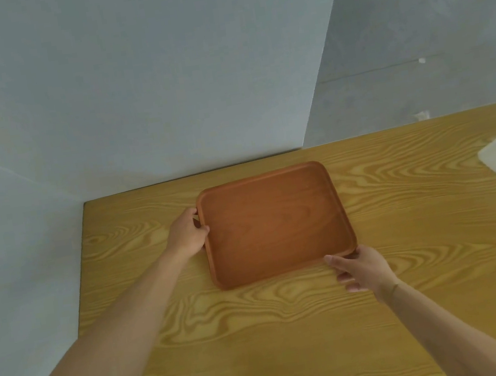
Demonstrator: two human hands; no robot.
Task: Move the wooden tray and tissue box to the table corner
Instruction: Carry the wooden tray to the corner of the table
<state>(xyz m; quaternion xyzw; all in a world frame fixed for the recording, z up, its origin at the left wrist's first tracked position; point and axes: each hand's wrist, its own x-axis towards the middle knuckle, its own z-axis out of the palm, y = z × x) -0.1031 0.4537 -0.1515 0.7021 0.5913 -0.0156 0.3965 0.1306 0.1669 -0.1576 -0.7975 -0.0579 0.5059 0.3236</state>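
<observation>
Currently, one wooden tray, empty, lies flat on one table near its far left corner. Two hands: your left hand pinches the tray's left rim; your right hand touches its near right corner, fingers loosely spread.

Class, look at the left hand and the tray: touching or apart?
Touching. The head view shows the left hand with its thumb hooked over the left rim of the tray.

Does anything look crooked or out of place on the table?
The reddish-brown wooden tray sits slightly askew to the yellow wood-grain table's edges. Nothing spilled or damaged. No tissue box is identifiable.
</observation>
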